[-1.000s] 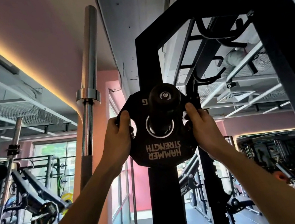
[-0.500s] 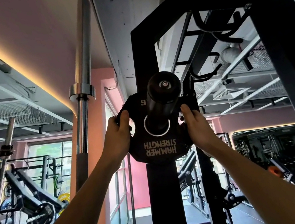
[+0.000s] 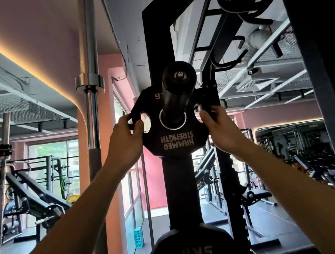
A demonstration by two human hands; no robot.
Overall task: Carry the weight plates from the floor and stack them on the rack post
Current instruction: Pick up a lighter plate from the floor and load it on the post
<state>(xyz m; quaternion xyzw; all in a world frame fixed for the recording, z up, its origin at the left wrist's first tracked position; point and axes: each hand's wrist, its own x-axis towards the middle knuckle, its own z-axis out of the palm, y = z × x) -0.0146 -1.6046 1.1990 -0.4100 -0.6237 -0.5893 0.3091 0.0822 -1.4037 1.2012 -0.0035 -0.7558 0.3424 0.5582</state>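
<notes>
Both grips (image 3: 127, 137) (image 3: 219, 126) hold plate (image 3: 175, 141) face-on, threaded on rack post (image 3: 175, 94)

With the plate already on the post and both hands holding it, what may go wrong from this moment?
1. The left hand and right hand grip the plate at its side openings. If it slides fully back against the rack upright, curled fingers may get pinched.
2. The plate sits high, with both arms raised. If the hands release before it is seated far enough along the post, it might slip off toward the person.
</notes>
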